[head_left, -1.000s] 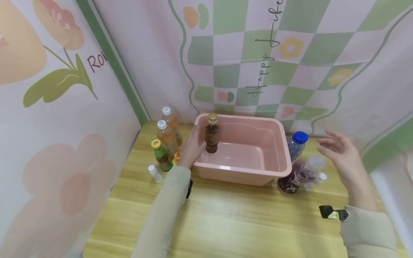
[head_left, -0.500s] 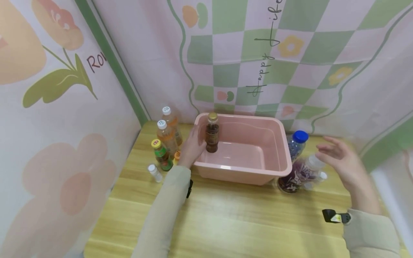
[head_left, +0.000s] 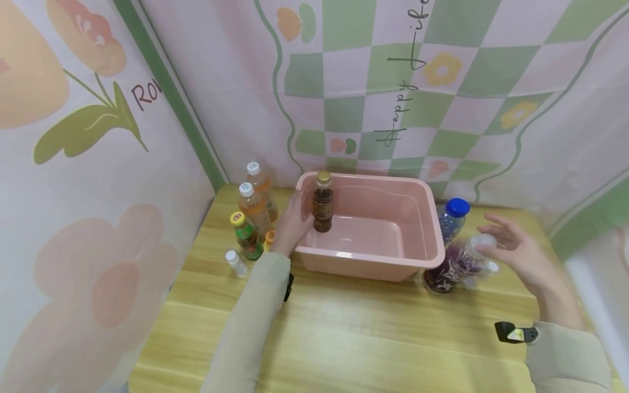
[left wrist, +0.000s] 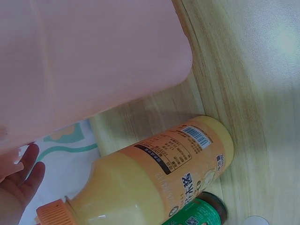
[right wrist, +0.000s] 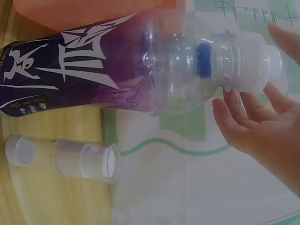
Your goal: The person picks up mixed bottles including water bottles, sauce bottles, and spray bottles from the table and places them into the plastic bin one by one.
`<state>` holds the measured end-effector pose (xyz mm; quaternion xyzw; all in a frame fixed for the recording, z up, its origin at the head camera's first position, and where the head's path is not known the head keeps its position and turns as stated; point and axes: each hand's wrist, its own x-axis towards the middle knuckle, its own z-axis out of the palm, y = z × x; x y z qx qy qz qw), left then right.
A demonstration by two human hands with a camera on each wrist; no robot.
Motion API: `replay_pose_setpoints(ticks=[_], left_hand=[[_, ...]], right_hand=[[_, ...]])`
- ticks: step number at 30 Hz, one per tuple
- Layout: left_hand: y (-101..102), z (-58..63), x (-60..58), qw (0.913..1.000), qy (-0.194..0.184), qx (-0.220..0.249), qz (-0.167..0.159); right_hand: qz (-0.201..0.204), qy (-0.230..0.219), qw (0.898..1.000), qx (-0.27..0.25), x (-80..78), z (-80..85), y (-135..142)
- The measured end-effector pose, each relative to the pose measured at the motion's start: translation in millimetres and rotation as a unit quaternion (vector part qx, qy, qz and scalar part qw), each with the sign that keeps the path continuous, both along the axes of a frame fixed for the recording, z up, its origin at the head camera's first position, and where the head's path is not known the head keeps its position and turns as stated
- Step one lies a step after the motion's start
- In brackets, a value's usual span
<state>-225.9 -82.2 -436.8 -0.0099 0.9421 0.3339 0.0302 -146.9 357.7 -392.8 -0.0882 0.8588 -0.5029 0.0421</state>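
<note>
My left hand holds the left rim of a pink plastic basin, thumb on the inner side and fingers along the outside. Inside the basin, near that thumb, stands a dark brown drink bottle with a gold cap. To the right of the basin, my right hand is spread around the top of a purple drink bottle, which stands upright on the table. Its white cap lies between the thumb and fingers; the thumb looks apart from it, and finger contact cannot be told.
Left of the basin stand two white-capped bottles, a green-labelled bottle, a yellow bottle and a small white-capped bottle. A blue-capped bottle and a small clear bottle flank the purple one. A patterned curtain hangs behind.
My right hand has moved down and slightly left to the top of the purple bottle. My left hand, the basin and the brown bottle have stayed in place.
</note>
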Motion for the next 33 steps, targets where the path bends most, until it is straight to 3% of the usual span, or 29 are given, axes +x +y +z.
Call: replay_pose_setpoints(ticks=[7, 19, 33], left_hand=[[-1.2, -0.2, 0.8, 0.9998, 0.011, -0.015, -0.005], [-1.5, 1.3, 0.1, 0.9999, 0.01, -0.01, -0.004], [-1.5, -2.4, -1.5, 0.9999, 0.011, -0.011, -0.003]], right_hand=[[0.017, -0.024, 0.999, 0.044, 0.8, -3.7, 2.8], [0.001, -0.023, 1.0, 0.02, 1.0, -8.6, 3.2], [-0.022, -0.041, 0.998, 0.044, 1.3, -5.5, 0.3]])
